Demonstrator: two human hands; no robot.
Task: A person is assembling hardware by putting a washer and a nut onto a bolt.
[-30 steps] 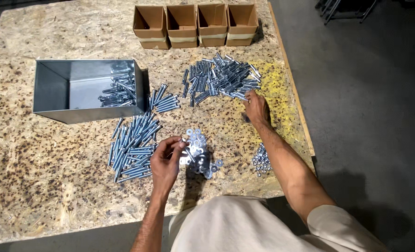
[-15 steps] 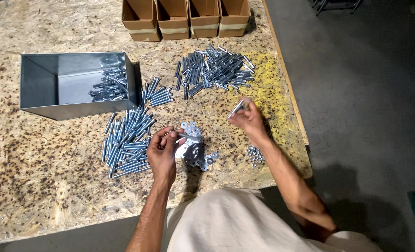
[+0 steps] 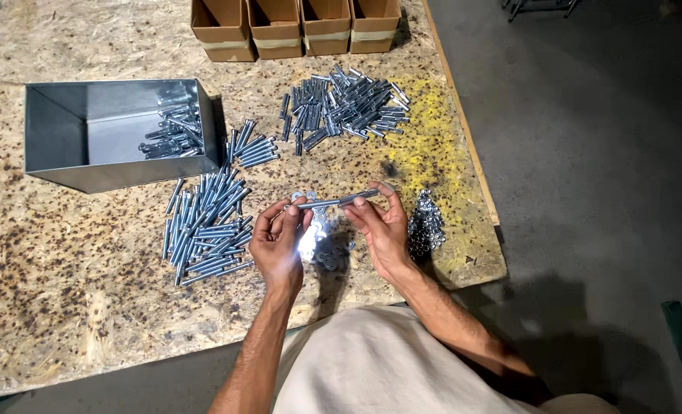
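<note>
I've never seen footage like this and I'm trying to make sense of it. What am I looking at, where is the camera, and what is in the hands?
There is no machine here: a person works with two bare hands. The camera sits on the person's head and looks down, so the arms reach in from the bottom of the picture. The left hand and right hand together hold one long metal bolt level above the wooden board table, each pinching one end. On the table lie a heap of bolts at the left, another heap farther back, a pile of small shiny parts under the hands and a second small pile at the right. An open metal bin holds more bolts, and four cardboard boxes stand along the far edge.
</note>
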